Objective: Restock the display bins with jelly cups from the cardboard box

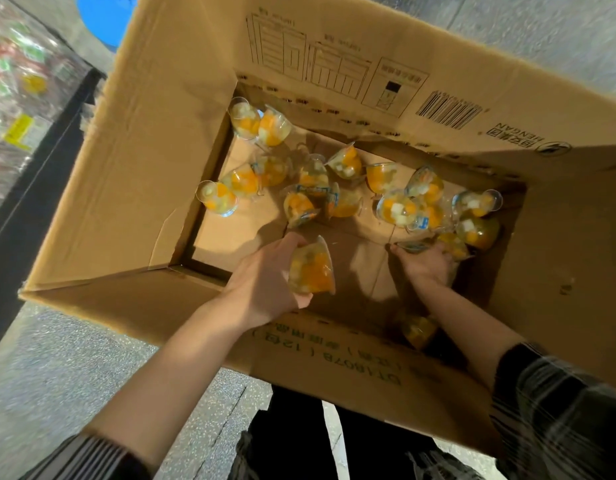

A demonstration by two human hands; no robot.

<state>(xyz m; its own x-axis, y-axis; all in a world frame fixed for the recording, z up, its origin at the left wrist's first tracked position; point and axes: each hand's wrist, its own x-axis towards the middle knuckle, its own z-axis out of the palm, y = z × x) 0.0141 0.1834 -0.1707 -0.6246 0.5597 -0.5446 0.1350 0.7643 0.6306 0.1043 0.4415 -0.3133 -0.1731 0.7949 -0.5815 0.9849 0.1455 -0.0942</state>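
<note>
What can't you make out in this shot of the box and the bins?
Head view:
- Display bin contents: blurred, cut by the left edge.
- Right hand grip on a jelly cup: fingers hidden by the hand's back.
- Cup near the right forearm: in shadow.
- Cardboard box print: too small.

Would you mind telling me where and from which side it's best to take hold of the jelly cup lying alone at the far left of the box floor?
Probably grip that jelly cup across its tapered side walls, coming from above. It lies on its side, clear of its neighbours, with bare cardboard box floor on its near side, so fingers can straddle the body; the rim and base look thinner and slippier.
</note>
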